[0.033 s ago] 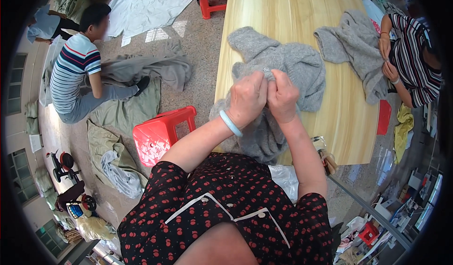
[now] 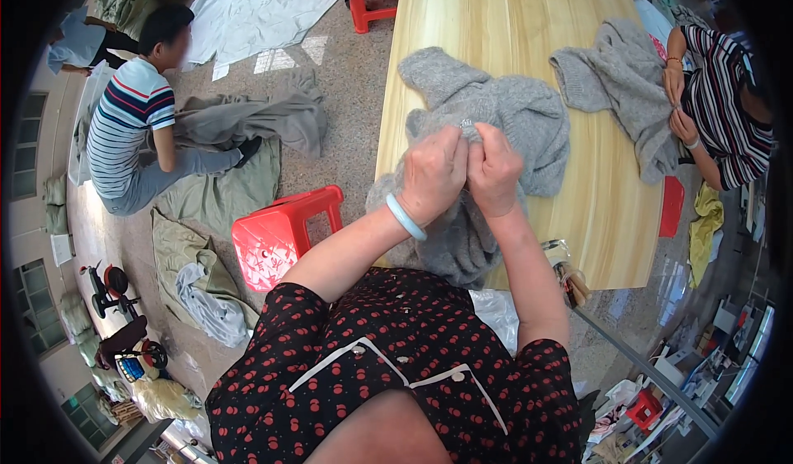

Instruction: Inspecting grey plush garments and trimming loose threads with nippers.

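A fuzzy grey knitted sweater lies bunched on the wooden table, and its lower part hangs over the near edge toward my body. My left hand, with a pale bracelet at the wrist, is closed on the knit. Close beside it, my right hand pinches the same sweater, thumbs toward each other. A small label shows just beyond my knuckles. My fingers cover the exact spot they grip, so anything small between them is hidden.
Across the pale wooden table, a person at the right handles another grey sweater. A red plastic stool stands left of me. Farther left, a seated person has grey cloth. A wood-handled object rests at the table's near edge.
My hands stay at the same spot on the sweater. The grey cloth by the seated person at the left has shifted slightly toward that person.
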`<action>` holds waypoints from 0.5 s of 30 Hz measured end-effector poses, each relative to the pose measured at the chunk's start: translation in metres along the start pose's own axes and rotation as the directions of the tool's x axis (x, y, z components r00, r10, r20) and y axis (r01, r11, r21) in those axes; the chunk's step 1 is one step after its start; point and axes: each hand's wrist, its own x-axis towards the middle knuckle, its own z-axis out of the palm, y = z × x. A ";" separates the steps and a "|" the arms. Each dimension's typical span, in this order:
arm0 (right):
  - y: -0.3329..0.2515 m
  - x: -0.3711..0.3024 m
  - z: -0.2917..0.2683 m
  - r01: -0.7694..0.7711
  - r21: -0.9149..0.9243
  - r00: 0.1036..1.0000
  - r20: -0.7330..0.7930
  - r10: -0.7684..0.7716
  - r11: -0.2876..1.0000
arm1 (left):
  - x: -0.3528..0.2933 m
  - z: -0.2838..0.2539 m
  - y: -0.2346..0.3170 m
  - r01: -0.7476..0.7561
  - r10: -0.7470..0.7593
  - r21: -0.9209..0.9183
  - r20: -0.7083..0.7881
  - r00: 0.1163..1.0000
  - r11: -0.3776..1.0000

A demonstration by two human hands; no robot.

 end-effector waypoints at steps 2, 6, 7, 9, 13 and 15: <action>0.002 -0.006 -0.001 -0.050 0.035 0.998 0.030 0.049 0.998 | -0.005 0.000 -0.005 0.033 -0.032 -0.036 0.022 0.999 0.999; 0.001 -0.009 -0.023 -0.383 0.275 0.919 0.208 0.334 0.882 | 0.001 -0.027 -0.004 0.265 -0.180 -0.285 0.292 0.939 0.921; 0.001 -0.008 -0.028 -0.385 0.276 0.918 0.209 0.336 0.881 | 0.008 -0.033 -0.006 0.211 -0.118 -0.319 0.289 0.950 0.924; 0.001 -0.004 -0.037 -0.499 0.450 0.862 0.343 0.373 0.740 | 0.017 -0.037 -0.009 0.157 -0.059 -0.351 0.275 0.960 0.923; -0.006 -0.005 -0.038 -0.497 0.502 0.864 0.362 0.351 0.707 | 0.026 -0.038 -0.014 -0.244 0.322 -0.301 0.246 0.914 0.922; -0.007 -0.006 -0.037 -0.474 0.503 0.877 0.340 0.338 0.723 | 0.025 -0.039 -0.015 -0.251 0.331 -0.288 0.275 0.903 0.924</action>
